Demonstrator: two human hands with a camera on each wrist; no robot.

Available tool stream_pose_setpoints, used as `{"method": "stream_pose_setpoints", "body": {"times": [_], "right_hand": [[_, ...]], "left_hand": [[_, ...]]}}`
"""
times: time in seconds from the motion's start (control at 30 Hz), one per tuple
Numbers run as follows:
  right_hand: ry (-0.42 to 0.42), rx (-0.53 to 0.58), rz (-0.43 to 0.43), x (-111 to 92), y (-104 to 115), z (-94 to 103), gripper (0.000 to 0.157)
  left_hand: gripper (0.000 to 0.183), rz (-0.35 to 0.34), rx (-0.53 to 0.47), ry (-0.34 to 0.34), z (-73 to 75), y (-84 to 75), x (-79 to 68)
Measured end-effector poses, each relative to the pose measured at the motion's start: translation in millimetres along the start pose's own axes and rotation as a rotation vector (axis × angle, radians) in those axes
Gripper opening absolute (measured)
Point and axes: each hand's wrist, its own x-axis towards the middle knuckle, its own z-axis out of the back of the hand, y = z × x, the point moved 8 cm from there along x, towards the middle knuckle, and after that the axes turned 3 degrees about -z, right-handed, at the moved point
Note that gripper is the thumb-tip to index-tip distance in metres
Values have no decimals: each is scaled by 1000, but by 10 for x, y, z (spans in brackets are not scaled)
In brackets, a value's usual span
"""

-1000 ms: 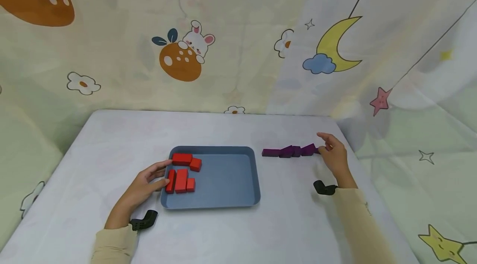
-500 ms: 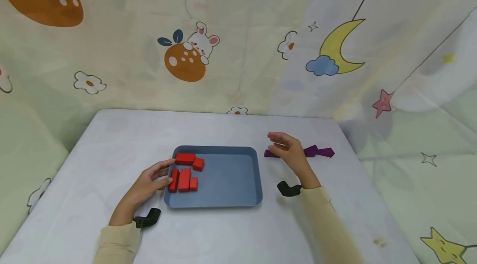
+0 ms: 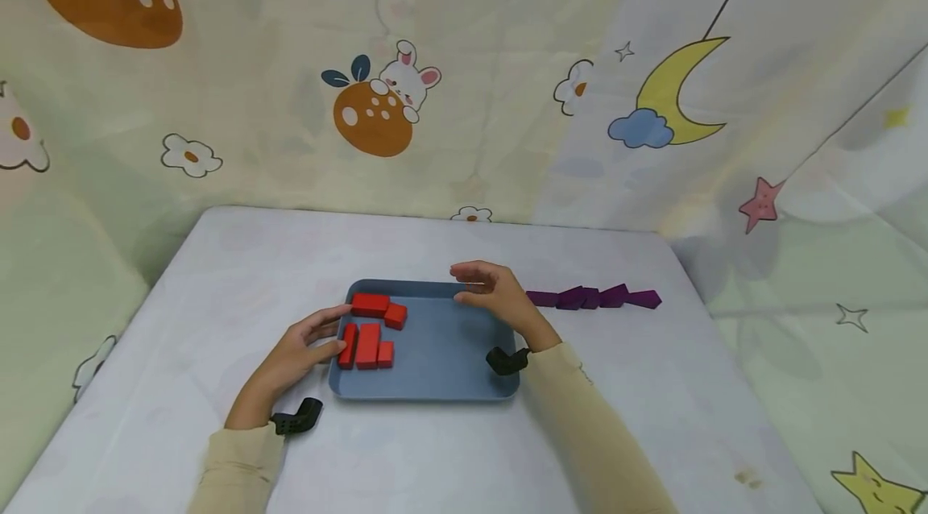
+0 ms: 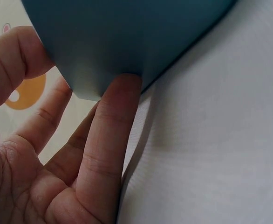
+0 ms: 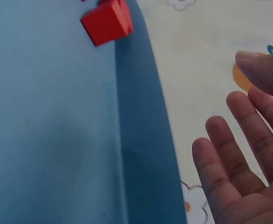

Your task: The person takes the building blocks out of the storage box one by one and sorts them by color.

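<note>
While purple blocks [image 3: 590, 298] stay, the right grip [image 3: 503, 298] has neared the tray [image 3: 435, 361].

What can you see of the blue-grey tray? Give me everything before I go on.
The tray is blue-grey, rectangular, with rounded corners, low walls and a smooth surface that looks like plastic. It lies flat on the white table. Five red blocks sit inside, toward its left side. The left hand touches its left edge with its fingers. The right hand appears to hover over its far right part, hiding some of it.
</note>
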Motion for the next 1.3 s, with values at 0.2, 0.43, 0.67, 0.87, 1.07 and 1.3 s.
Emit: {"method": "stream_pose_setpoints", "body": {"times": [0.2,0.43,0.67,0.87,1.07,1.3], "right_hand": [[128,-11,-2,182,-41,-344,46],[207,-38,-116,289,-178,-663,52],[148,-165,-164,356,-262,-825,47],[92,-274,-152,356,-214,-861,36],[93,-168,-180,313,-188,-826,33],[95,-95,-179,170,-30,-654,35]], "left_hand": [[64,-21,-12,10,-22,-2,35],[64,3,9,14,-25,43,69],[64,9,3,19,-34,32,85],[64,9,-23,16,-51,22,81],[64,9,6,6,-25,25,45],[64,15,18,-7,23,36,19]]}}
